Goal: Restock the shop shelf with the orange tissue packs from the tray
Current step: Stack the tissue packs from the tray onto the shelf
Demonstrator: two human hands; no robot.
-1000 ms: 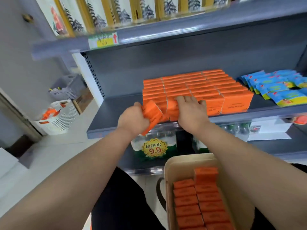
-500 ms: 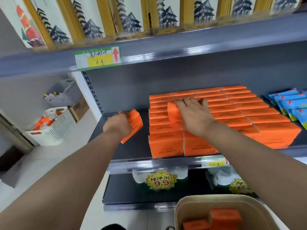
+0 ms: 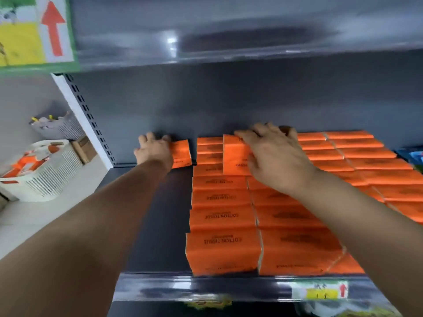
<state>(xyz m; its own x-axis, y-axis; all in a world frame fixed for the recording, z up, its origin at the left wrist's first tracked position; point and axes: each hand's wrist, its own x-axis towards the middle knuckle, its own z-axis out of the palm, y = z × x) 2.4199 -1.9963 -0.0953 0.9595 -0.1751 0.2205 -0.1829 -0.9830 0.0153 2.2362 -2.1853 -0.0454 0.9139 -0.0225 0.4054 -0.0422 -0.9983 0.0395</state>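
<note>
At the back of the shelf (image 3: 160, 225), just left of the stocked block of orange packs (image 3: 224, 218), the left hand (image 3: 154, 151) grips one orange tissue pack (image 3: 182, 153), fingers curled over its far end; atop the block's rear rows the right hand (image 3: 272, 156) clasps a second pack (image 3: 235, 156); a white basket (image 3: 45, 177) sits well left.

Glossy plastic-wrapped orange packs (image 3: 223, 217) (slightly crinkled) on a matt grey metal shelf (image 3: 160, 225).

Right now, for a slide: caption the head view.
Left hand holds an orange pack at shelf back; right hand holds another atop the rows.
</note>
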